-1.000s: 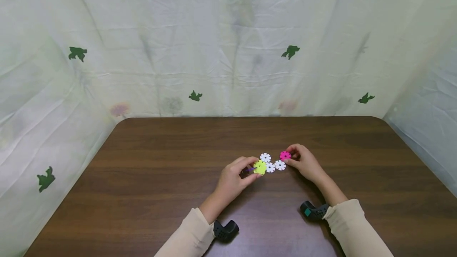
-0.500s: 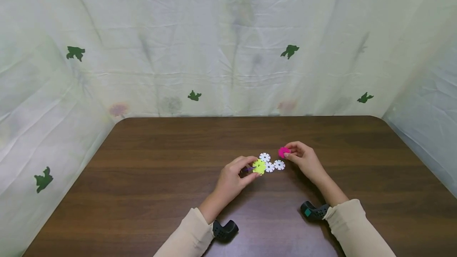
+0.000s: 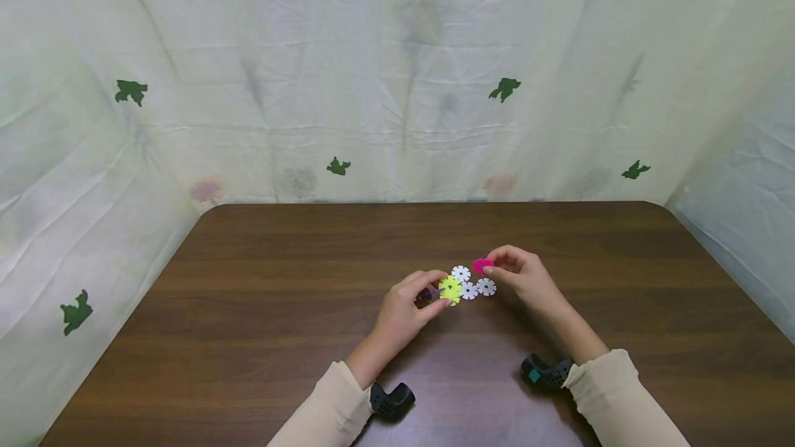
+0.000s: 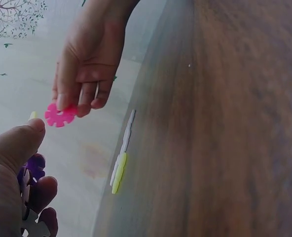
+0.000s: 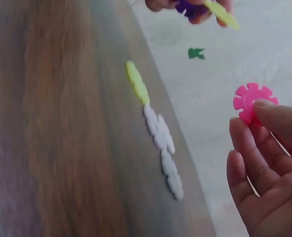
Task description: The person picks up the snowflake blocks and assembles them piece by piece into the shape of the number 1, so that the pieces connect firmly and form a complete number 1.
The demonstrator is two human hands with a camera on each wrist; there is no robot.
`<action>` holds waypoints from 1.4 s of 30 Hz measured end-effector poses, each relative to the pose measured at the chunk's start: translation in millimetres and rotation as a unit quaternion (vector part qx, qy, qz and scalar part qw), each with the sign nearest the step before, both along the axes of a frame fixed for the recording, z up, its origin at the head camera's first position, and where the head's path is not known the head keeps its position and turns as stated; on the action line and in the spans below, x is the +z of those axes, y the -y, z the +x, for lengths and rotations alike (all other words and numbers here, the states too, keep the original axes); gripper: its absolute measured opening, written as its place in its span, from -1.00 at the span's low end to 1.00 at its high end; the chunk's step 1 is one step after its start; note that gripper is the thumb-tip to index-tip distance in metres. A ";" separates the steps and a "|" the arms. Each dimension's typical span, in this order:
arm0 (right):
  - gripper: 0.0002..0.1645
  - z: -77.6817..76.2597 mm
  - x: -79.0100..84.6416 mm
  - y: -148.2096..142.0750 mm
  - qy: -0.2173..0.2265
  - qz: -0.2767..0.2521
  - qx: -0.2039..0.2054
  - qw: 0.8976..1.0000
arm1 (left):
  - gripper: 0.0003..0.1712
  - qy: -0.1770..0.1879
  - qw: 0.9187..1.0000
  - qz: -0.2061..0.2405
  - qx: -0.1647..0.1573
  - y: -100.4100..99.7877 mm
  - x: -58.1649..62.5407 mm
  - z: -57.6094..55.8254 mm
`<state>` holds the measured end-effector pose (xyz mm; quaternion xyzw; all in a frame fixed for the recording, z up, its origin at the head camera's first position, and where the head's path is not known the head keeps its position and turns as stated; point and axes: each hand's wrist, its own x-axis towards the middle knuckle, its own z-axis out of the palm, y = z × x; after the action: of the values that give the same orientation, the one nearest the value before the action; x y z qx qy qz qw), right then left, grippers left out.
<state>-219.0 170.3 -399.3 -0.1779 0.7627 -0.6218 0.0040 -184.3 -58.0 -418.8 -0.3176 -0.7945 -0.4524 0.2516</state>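
My right hand [image 3: 522, 274] pinches a pink notched snowflake disc [image 5: 254, 102] between thumb and fingers, raised above the table, its other fingers loosely curled. To its left, my left hand [image 3: 404, 309] holds a yellow notched disc [image 5: 224, 16] at the fingertips and a purple one [image 4: 35, 167] behind it. A pale disc [image 4: 35, 226] also shows inside the left fingers. On the table below lie several white discs [image 3: 486, 287] in a short row, with a yellow disc [image 5: 137, 83] at one end. In the head view the held yellow disc overlaps that one.
The brown wooden table [image 3: 279, 247] stretches out on all sides of the hands. A pale curtain [image 3: 385, 88] with green bird and leaf prints hangs behind it. Each wrist carries a black camera mount [image 3: 393, 400].
My right hand has lifted the pink disc from beside the right-hand white disc and carried it left, turning it as it goes. The left hand stays nearly still.
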 end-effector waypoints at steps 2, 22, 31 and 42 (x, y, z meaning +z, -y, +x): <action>-0.78 2.1 2.9 2.5 -0.004 0.006 0.012 1.000 | -0.58 0.006 1.000 0.000 0.002 0.0 0.6 0.2; -0.90 24.3 33.1 22.0 -0.036 0.036 0.072 0.996 | -0.60 0.025 1.000 -0.005 0.019 0.2 1.8 0.5; -0.92 27.7 35.8 26.1 -0.057 0.055 0.065 0.995 | -0.58 0.032 0.999 0.008 0.008 0.5 1.1 0.6; -0.92 31.7 35.4 32.8 -0.113 0.054 0.057 0.991 | -0.60 0.021 1.000 0.002 0.011 2.3 0.2 -0.1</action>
<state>-187.3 137.5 -363.9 -0.2896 0.7792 -0.5546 -0.0368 -184.4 -60.3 -418.5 -0.2987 -0.8024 -0.4574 0.2404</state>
